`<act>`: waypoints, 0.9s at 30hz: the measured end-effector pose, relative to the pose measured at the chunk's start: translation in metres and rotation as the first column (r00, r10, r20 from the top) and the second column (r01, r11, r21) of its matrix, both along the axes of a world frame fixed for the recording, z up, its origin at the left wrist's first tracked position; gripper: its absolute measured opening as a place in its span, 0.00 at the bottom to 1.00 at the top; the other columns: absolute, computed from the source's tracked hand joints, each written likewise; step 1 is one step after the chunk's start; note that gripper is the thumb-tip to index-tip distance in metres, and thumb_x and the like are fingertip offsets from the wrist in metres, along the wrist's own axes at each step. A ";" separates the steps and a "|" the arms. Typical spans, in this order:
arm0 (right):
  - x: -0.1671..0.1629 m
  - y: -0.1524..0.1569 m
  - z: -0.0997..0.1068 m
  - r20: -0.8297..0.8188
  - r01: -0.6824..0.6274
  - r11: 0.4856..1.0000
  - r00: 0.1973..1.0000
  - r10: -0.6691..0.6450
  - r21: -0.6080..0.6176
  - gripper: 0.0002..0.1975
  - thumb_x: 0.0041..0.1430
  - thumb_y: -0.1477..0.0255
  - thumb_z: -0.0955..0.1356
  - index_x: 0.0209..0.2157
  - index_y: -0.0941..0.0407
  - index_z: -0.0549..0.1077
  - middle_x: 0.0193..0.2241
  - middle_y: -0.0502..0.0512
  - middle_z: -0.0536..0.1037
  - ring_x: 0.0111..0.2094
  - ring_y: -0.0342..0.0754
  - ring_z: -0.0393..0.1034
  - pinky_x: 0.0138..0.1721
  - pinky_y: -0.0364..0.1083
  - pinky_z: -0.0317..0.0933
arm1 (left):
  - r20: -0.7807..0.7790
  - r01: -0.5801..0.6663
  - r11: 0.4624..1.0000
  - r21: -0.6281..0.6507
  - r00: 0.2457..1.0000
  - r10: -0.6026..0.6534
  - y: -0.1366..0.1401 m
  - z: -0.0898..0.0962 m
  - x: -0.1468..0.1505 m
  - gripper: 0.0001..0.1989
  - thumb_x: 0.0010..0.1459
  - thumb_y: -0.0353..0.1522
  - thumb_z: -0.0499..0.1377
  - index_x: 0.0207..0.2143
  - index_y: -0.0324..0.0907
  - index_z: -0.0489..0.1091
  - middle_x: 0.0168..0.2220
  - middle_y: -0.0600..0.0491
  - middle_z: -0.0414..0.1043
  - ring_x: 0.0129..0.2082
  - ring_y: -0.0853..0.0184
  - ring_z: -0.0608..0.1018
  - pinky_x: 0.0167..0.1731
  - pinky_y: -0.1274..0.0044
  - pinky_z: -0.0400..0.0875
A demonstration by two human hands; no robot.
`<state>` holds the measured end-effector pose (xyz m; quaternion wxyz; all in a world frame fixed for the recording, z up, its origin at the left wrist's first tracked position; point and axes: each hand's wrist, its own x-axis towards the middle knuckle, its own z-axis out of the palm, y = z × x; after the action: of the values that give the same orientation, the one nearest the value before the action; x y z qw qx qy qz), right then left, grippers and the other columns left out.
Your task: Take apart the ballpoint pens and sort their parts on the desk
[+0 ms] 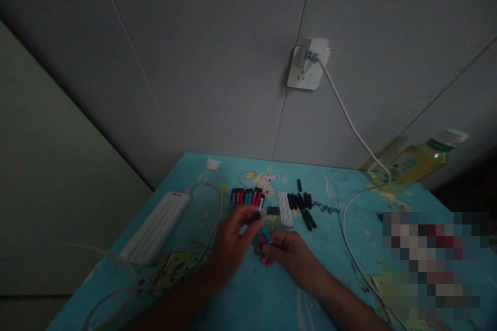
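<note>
Between my two hands is a blue pen [265, 232] with a dark upper end, slanting down to the right. My left hand [235, 235] pinches its upper end, and the fingers of my right hand [285, 251] close on its lower end. Just beyond my left hand lies a row of red and blue pens [246, 197] with dark ends, partly covered by that hand. To their right are several thin white sticks like pen refills [285, 211], then a group of black caps [298, 201]. A small dark grey piece [273, 210] lies between pens and refills.
A white power bank [157, 227] with a cable lies at left on the blue patterned tablecloth [244, 295]. A white charger [315, 51] sits in the wall socket, its cable [345, 217] running down the right. A yellow-liquid bottle [421, 165] lies back right. A pixelated patch hides the right side.
</note>
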<state>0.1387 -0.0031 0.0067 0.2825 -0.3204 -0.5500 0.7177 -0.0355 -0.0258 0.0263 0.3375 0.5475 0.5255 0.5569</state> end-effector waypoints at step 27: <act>0.020 0.148 0.023 0.545 -0.217 0.518 0.532 -0.648 0.827 0.13 0.65 0.73 0.64 0.45 0.56 0.78 0.42 0.58 0.77 0.42 0.48 0.72 0.48 0.43 0.60 | 0.004 -0.013 1.000 -0.026 1.000 0.013 0.006 -0.005 0.001 0.12 0.62 0.38 0.58 0.47 0.45 0.68 0.39 0.53 0.74 0.37 0.67 0.76 0.37 0.77 0.69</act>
<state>0.1589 0.1450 0.0300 0.2099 -0.5157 -0.8265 0.0836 -0.0349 -0.0201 0.0218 0.3420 0.5384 0.5356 0.5534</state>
